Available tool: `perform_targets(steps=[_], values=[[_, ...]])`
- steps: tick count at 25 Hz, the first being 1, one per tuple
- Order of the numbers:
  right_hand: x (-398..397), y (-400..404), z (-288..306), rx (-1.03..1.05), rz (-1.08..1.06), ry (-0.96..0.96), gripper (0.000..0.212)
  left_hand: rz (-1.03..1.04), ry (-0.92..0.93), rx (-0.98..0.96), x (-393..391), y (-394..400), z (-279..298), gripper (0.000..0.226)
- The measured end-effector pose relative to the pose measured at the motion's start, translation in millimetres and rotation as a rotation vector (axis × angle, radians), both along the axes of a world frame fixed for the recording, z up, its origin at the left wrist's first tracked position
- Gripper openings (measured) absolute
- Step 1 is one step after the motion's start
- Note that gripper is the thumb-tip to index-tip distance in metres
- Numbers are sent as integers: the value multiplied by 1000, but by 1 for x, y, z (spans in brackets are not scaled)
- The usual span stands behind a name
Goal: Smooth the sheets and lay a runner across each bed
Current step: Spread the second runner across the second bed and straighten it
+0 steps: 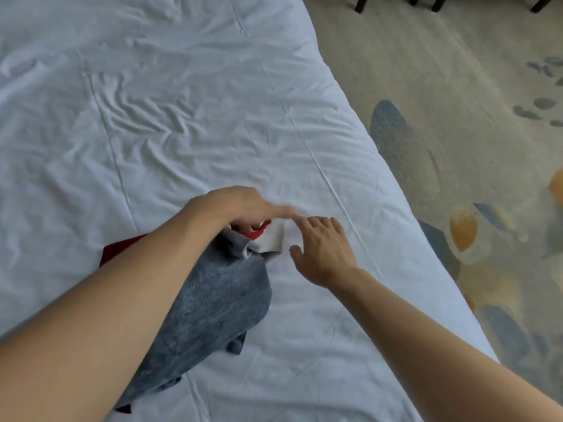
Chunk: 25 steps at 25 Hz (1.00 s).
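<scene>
Runner (213, 300) bunched on sheet (182, 117), long axis toward you. Your left hand (240, 208) grips its far end; right hand (320, 251) open just beside.

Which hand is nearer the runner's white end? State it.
Left. The left hand grips the runner at its white end; the right hand hovers open just beside it.
</scene>
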State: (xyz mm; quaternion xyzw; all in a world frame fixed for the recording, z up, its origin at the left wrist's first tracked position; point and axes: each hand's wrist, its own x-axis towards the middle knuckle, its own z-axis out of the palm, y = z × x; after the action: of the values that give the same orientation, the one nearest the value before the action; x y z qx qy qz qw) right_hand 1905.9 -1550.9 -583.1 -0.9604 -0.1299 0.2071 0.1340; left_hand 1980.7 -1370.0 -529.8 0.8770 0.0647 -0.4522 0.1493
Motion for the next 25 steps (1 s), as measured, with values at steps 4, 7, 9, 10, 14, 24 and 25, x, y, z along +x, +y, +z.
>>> perform_targets(steps=[4, 7, 9, 10, 14, 24, 25], values=[[-7, 22, -12, 44, 13, 14, 58, -505, -81, 350, -8, -28, 3, 25], [-8, 19, -8, 78, -44, -25, 54, -247, -244, 145, -2, -32, 0, 14], [2, 7, -2, 106, -187, -61, 55, 1, -511, 24, 11, -40, 8, 17], [8, -1, 2, 125, -269, -83, 54, 88, -651, -2, 17, -46, 11, 19], [21, -37, 10, 177, -479, -149, 42, 125, -694, -228, 21, -84, 13, 29], [25, -43, -5, 86, -395, -132, 43, -315, -392, 296, 9, 27, -41, 21], [27, -35, -7, 7, -289, -131, 44, -394, -360, 277, 5, 25, -48, 21]])
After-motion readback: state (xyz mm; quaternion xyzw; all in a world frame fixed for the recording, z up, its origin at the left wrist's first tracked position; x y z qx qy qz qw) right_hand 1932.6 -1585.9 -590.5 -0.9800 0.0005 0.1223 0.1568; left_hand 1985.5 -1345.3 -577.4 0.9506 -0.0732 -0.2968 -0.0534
